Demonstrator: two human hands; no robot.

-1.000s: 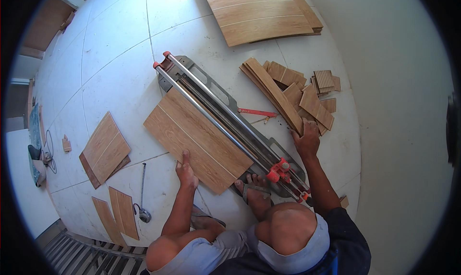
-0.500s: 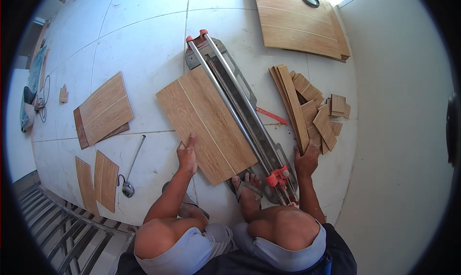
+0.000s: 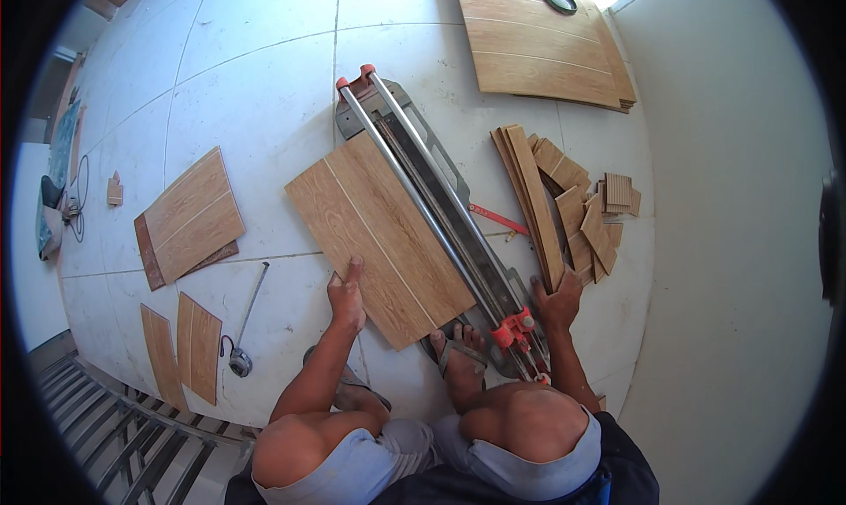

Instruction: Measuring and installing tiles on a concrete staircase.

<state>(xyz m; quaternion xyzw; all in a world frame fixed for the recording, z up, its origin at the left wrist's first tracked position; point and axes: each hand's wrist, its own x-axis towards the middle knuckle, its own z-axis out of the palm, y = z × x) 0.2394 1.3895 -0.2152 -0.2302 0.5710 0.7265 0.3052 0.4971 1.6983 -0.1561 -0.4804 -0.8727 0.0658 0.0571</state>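
Note:
A wood-look tile [image 3: 370,241] lies on a manual tile cutter [image 3: 432,196], its right side reaching under the twin metal rails. My left hand [image 3: 347,300] grips the tile's lower left edge, thumb on top and the other fingers mostly hidden beneath. To the right of the cutter, narrow cut tile strips [image 3: 530,205] stand side by side in a bundle. My right hand [image 3: 558,304] is closed around the near end of these strips. The cutter's red carriage [image 3: 512,329] sits at the near end of the rails, close to my right knee.
Tile offcuts [image 3: 595,227] are heaped beside the strips. A red marked tool [image 3: 498,219] lies by the cutter. Stacked tiles [image 3: 538,47] carry a round dark-rimmed object [image 3: 560,0]. Leftward are cut tiles [image 3: 194,214], an extended tape measure [image 3: 240,361] and a metal grille [image 3: 132,417]. A wall [image 3: 731,196] borders the right.
The view has shifted slightly, so most things appear a little lower. Both hands keep their holds, with the right hand still at the strips' near end.

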